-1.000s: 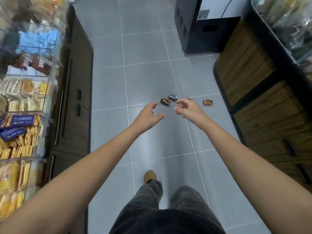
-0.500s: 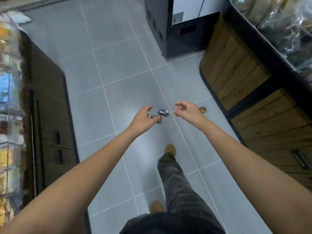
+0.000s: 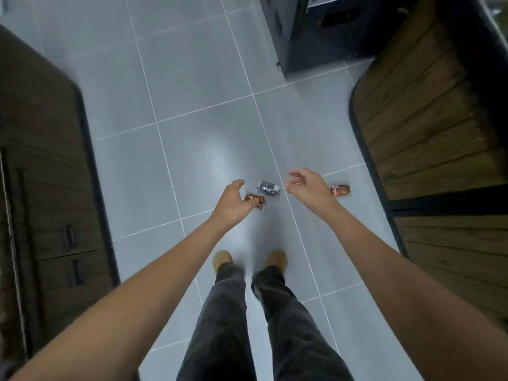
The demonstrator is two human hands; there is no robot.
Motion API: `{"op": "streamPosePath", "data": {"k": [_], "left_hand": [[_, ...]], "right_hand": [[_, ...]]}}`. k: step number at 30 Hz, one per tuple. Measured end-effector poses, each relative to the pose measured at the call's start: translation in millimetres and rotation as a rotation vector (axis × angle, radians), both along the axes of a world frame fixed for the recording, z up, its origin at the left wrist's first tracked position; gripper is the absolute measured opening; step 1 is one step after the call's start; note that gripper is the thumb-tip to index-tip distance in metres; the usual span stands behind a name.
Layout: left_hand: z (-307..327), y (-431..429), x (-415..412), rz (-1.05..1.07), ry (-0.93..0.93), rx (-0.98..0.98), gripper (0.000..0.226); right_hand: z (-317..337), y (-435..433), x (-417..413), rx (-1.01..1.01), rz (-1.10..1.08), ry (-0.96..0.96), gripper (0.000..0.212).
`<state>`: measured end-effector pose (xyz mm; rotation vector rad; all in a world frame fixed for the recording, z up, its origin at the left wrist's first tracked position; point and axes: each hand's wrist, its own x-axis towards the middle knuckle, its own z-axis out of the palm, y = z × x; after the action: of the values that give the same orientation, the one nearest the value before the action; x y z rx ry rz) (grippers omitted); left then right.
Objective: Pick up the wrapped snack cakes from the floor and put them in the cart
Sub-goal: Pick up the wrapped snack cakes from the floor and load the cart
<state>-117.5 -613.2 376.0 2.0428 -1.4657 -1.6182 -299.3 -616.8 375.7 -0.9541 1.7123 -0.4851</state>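
Three wrapped snack cakes (image 3: 268, 187) lie on the grey tiled floor (image 3: 192, 78). None has been lifted, so by this view the whole task remains: three pick-ups and the transfer to the cart.

Landmark: the silver-wrapped cake (image 3: 270, 189), in the middle of the row.
- Just left of it lies an orange-brown cake (image 3: 257, 201), partly covered in view by the left hand (image 3: 232, 206).
- Well to its right lies a second orange cake (image 3: 341, 190), near the foot of the wooden counter (image 3: 426, 127).

Hands: the left hand is loosely cupped with the thumb out and grips nothing visible. Whether its fingertips touch the orange-brown wrapper cannot be told. The right hand (image 3: 309, 188), just right of the silver-wrapped cake, is relaxed, its fingers gently curled and empty.

Containers: the cart is not in view, so what it holds is unknown, and no other bin or basket shows. Nearer the viewer than the silver-wrapped cake, the person's shoes (image 3: 276, 258) stand side by side.
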Motion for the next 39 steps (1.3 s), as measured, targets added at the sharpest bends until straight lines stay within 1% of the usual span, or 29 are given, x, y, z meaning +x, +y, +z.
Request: {"op": "streamPosePath", "data": {"k": [2,5,8,11,15,18,21,23,26,28,31,33,35,39], "left_hand": [[-33,-22,2,-0.024,-0.013,0.025,0.066],[-96,-53,2,-0.116,-0.057,0.034,0.068],[-180,-79,-1,-0.249,-0.106,0.041,0.074],[-280,-97,-9,-0.369,-0.156,0.080,0.081],[-412,-104,-17,-0.475,-0.175,0.034,0.082],[-502,-98,-10,-0.610,-0.263,-0.014,0.087],[-576,-88,-1,-0.807,-0.404,-0.149,0.089],[-613,-83,4,-0.952,-0.456,-0.238,0.088],[-651,-79,11,-1.081,-0.487,-0.337,0.089],[-667,-80,12,-1.090,-0.502,-0.399,0.083],[-679,-83,8,-1.079,-0.536,-0.466,0.074],[-681,-86,7,-1.081,-0.558,-0.471,0.068],[-676,-88,7,-1.086,-0.557,-0.428,0.066],[-643,-93,6,-1.013,-0.530,-0.376,0.065]], "right_hand": [[-31,-20,4,0.012,-0.024,-0.006,0.037],[-92,-48,11,0.065,-0.095,-0.034,0.039],[-174,-70,16,0.083,-0.135,-0.023,0.043],[-273,-86,18,0.063,-0.107,0.050,0.049],[-408,-93,13,0.035,0.004,0.162,0.060],[-497,-89,11,0.010,0.158,0.225,0.066],[-573,-87,11,-0.046,0.329,0.297,0.068],[-613,-88,10,-0.054,0.422,0.369,0.070],[-656,-89,10,-0.063,0.504,0.478,0.073],[-675,-90,9,-0.075,0.496,0.517,0.075],[-690,-94,8,-0.099,0.450,0.523,0.072],[-690,-95,7,-0.123,0.458,0.533,0.069],[-683,-94,4,-0.125,0.456,0.545,0.066],[-649,-87,-8,-0.054,0.291,0.554,0.064]]}}
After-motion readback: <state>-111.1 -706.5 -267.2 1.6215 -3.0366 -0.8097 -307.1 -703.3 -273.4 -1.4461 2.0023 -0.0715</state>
